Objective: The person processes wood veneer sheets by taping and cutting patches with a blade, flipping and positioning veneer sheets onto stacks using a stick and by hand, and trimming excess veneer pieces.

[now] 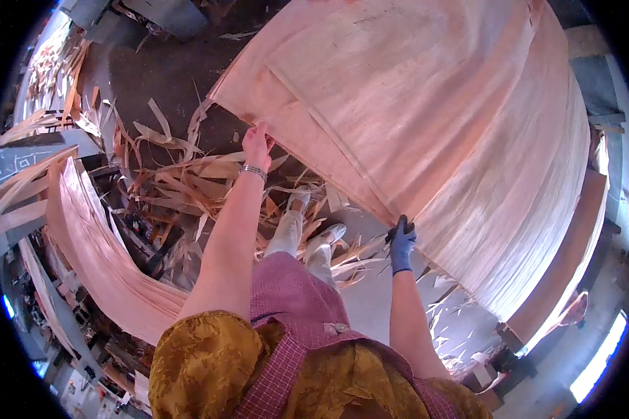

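A wide stack of thin pinkish wood veneer sheets [426,105] fills the upper right, its near edge facing me. My left hand [258,146], bare with a bracelet at the wrist, is closed on that edge near the stack's left corner. Farther right along the same edge, my right hand [401,241] wears a blue-grey glove with dark fingertips and pinches the veneer. A narrow loose strip [328,133] lies across the top sheet, running down toward my right hand. The undersides of both grips are hidden.
Torn veneer scraps [189,181] litter the floor around my feet. Another curved veneer stack [105,258] stands at the left. A long board or stack edge [562,258] lies beyond the big stack at the right. Grey blocks [168,15] show at the top left.
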Action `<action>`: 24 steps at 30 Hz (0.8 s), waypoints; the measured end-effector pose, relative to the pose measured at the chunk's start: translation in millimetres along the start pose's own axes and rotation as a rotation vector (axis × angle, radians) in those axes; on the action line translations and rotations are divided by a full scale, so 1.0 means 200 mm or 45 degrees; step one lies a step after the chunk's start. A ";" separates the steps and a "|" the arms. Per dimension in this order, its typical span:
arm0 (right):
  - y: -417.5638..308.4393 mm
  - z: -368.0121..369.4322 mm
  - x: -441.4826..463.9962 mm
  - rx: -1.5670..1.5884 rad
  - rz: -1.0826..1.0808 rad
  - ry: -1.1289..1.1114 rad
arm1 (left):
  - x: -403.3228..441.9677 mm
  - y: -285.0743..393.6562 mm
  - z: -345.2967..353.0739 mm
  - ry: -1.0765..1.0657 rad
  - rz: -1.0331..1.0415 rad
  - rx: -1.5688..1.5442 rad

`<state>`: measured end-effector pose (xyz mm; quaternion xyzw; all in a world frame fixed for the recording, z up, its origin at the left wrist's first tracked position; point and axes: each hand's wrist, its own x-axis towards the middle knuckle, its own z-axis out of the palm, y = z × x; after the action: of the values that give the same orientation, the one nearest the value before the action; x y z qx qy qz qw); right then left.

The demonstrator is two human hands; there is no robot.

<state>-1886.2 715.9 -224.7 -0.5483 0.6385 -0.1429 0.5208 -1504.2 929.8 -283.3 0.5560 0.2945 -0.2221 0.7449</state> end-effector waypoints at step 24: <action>0.12 -0.08 0.11 0.149 0.275 -0.396 | 0.10 -0.04 0.03 0.119 -0.021 0.012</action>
<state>-1909.6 698.6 -247.5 -0.4609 0.5959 -0.0367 0.6566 -1494.5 922.2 -301.6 0.5669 0.3326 -0.2034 0.7257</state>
